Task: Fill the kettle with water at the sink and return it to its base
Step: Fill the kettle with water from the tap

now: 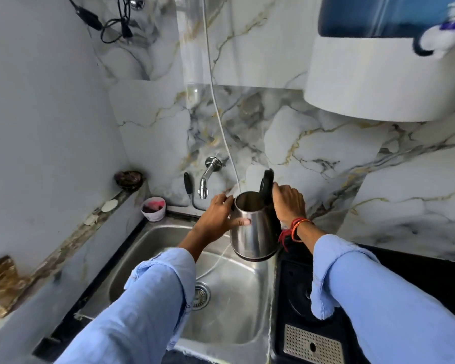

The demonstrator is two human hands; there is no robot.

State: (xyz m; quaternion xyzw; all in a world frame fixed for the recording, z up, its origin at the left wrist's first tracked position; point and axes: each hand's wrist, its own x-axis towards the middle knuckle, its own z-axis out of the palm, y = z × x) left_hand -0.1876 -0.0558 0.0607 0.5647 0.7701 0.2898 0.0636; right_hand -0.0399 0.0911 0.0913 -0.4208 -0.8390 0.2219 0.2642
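A steel kettle [255,232] with its black lid [266,183] flipped up hangs over the right rear part of the steel sink [166,243]. My left hand [218,215] grips the kettle's body near the spout side. My right hand [288,203] holds its black handle side, by the lid. The inside looks empty. The wall tap [206,179] is to the left of the kettle, with no water running. A thin white tube [218,114] drops from above to the kettle's mouth. The black round base [304,292] lies on the counter to the right, partly hidden by my right sleeve.
A white cup [153,208] with pink contents stands at the sink's back left corner. A dark bowl [128,179] sits on the ledge. A black-handled tool [187,185] leans by the tap. A white and blue water purifier [384,61] hangs upper right. A perforated metal tray [313,345] lies on the black counter.
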